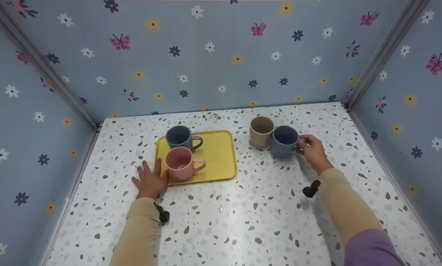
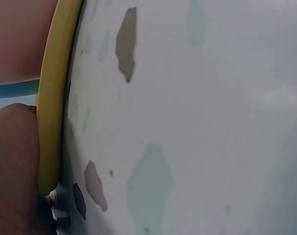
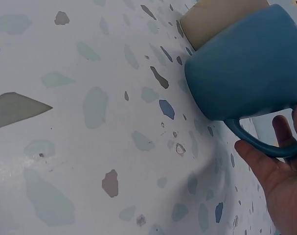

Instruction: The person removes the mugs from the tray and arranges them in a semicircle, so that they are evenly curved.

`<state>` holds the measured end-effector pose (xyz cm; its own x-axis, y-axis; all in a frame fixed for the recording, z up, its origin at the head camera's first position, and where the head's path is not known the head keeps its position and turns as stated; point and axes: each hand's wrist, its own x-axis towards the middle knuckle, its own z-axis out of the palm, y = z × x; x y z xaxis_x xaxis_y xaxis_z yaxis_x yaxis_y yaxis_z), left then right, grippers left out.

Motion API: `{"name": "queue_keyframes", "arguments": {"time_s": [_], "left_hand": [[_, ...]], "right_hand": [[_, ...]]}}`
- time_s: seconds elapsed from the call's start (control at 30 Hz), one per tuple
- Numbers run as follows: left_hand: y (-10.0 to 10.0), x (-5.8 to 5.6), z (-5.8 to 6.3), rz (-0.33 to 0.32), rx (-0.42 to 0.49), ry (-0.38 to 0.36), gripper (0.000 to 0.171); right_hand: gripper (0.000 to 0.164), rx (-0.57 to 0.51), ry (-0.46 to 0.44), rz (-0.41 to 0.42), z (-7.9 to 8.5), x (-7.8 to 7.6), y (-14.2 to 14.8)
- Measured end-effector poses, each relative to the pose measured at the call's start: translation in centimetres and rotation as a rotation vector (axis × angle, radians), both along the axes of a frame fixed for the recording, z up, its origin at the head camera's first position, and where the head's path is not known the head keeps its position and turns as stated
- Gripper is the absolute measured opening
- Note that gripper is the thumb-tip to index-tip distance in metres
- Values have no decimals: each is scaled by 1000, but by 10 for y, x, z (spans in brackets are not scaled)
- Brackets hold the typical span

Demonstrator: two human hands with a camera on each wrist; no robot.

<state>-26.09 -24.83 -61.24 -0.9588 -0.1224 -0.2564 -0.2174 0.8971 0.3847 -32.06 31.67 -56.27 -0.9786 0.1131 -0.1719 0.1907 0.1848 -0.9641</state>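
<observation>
My right hand [image 1: 312, 150] grips the handle of a blue mug [image 1: 284, 142], thumb and fingers around the handle in the right wrist view. That mug is upright, right beside a beige mug [image 1: 261, 133]. On the left, a yellow tray [image 1: 219, 155] carries a second blue mug [image 1: 178, 137] at its back left and a pink mug [image 1: 180, 164] in front of it, both handles toward the right. My left hand [image 1: 151, 181] lies with spread fingers at the tray's left edge, the thumb at the rim close to the pink mug.
The speckled white table [image 1: 221, 229] is bounded by a flower-patterned back wall [image 1: 221, 55] and side walls. Grey metal posts run up the back corners. Speckled tabletop lies between the tray and the beige mug.
</observation>
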Motion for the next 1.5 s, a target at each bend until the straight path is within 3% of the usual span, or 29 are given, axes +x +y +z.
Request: {"name": "queue_keyframes", "arguments": {"time_s": [0.3,0.67,0.83,1.0,1.3,1.5], "left_hand": [[1,2,-1,0,-6,1,72],[5,3,9,1,-21,24,72],[5,4,9,1,-16,23,73],[6,5,8,5,-12,8,72],[5,4,6,-2,-17,5,71],[3,3,4,1,10,3,73]], "right_hand": [[30,-8,8,15,-2,-4,3],[32,24,35,-8,-1,-9,3],[33,8,14,-16,0,-10,3],[33,-31,-26,28,6,-9,5],[38,87,-120,74,17,-13,10],[37,143,-35,29,30,-16,9]]}}
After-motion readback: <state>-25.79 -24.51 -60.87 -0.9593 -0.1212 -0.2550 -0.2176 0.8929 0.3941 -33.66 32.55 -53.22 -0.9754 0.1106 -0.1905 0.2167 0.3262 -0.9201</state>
